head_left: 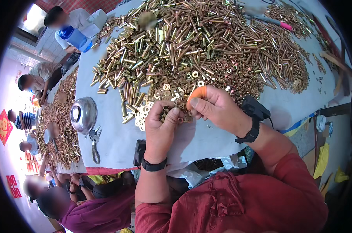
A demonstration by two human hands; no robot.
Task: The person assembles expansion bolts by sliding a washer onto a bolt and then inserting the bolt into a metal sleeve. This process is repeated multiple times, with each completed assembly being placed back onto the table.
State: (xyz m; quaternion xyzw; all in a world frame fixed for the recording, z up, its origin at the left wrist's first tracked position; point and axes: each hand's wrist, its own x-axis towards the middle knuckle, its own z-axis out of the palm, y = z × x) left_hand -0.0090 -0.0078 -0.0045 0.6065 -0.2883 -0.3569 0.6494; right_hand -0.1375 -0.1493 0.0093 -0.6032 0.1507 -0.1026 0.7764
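My left hand (160, 122) is closed around several short brass-coloured metal tubes (165, 110), their open ends showing between thumb and fingers. Just to its right, my right hand (214, 103) has thumb and index finger pinched together. An orange finger cot (196, 96) covers that index fingertip. Whatever the pinch holds is hidden. Both hands are over the near edge of a heap with flat washers (166, 93) and small nuts (238, 73). Beyond them spreads a large pile of loose metal tubes (176, 46).
A shiny metal bowl (83, 115) and a bunch of keys (95, 136) lie left on the pale table cover (113, 136). A pink-ended tool (286, 26) rests at the far right. Several people sit along the left, by another heap (59, 120); one has a blue jug (75, 39).
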